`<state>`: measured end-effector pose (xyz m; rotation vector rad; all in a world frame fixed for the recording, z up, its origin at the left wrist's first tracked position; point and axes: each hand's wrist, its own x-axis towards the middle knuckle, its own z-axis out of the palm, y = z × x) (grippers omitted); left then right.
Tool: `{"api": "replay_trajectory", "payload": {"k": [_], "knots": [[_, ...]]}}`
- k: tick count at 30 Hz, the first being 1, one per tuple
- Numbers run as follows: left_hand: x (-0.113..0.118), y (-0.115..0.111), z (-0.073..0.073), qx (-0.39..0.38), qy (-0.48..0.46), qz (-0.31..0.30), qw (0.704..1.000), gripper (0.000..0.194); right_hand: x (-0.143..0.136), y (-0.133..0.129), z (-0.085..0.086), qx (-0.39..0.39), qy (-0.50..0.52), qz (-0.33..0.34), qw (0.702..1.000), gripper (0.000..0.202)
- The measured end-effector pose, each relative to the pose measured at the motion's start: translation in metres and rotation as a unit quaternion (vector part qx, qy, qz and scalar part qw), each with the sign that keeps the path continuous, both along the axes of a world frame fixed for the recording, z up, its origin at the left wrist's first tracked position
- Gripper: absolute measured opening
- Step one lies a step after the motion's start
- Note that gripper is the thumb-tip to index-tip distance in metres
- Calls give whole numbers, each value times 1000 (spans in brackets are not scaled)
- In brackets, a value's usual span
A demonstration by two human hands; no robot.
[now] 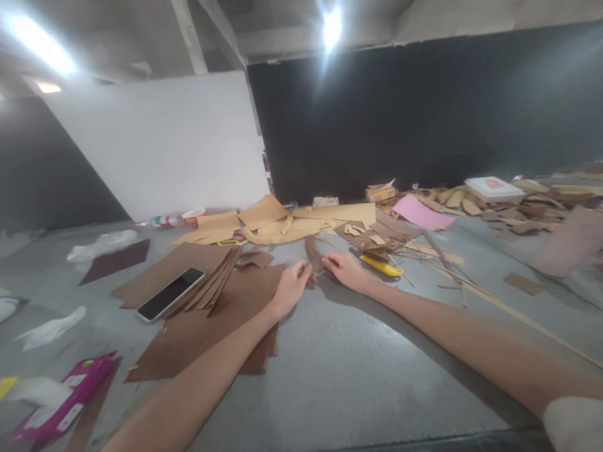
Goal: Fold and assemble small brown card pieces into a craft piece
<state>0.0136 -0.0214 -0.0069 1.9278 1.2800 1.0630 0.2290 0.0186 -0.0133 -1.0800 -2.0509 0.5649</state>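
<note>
- To the right of the white-edged smartphone with a dark screen (171,294), a narrow, curved brown strip (313,248) lies between your hands, its near end at your fingertips.
- Right of the phone, your left hand (292,287) has its fingers curled in and is pinching the strip's near end.
- Farther right of the phone, your right hand (346,270) has thumb and fingers drawn together at the strip's right edge; you cannot tell here whether it grips or only touches.
- Directly under the phone, you have a fanned stack of flat brown sheets (159,274).
- Well to the right of the phone, just past your right hand, sits a yellow, slim-handled tool (381,266).
- Still farther right of the phone, a long, thin tan strip (522,318) slants across the grey tabletop (376,368) towards you.
- Beyond the phone and to its right, you see overlapping tan sheets (331,216), then a pink sheet (423,212) and a flat white box with a reddish mark (495,187).
- Left of the phone and nearer you lies a magenta packet with white labels (73,405); a crumpled white wrapper (52,327) lies just left of the phone.
</note>
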Motion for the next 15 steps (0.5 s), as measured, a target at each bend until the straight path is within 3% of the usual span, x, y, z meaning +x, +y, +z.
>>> {"api": "replay_trajectory", "payload": {"k": [2,5,7,10,15], "knots": [[2,-7,3,90,81,49,991,19,-2,2,-4,14,-27,-10,999,40],[6,-16,2,207,230,49,950,26,-5,0,-9,26,-77,-11,997,32],[6,-19,-1,221,287,-4,932,33,-6,-3,-9,31,-112,-19,993,28],[4,-16,-8,199,292,-68,933,40,-8,-7,-7,37,-148,-47,987,22],[0,-10,-13,190,261,-82,943,40,-8,-8,-8,49,-169,-73,982,14]]}}
